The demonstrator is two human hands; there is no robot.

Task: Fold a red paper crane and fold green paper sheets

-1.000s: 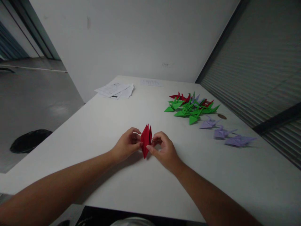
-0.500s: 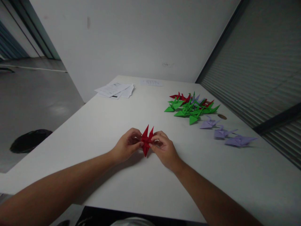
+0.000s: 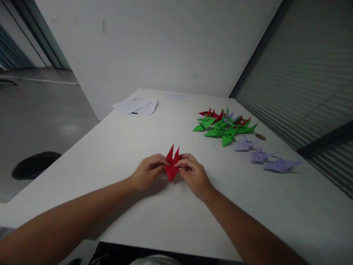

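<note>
red origami crane [image 3: 172, 171] between left hand [image 3: 149, 171] and right hand [image 3: 192, 172]; sheets [image 3: 134, 106] illegible

White wall [image 3: 154, 44] — grey floor [image 3: 46, 117] L, slatted blind [image 3: 300, 73] R — dim light

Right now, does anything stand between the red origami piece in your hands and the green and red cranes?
Nothing visible does. The red origami piece, pinched by the left hand and right hand, is apart from the pile of origami cranes.
</note>
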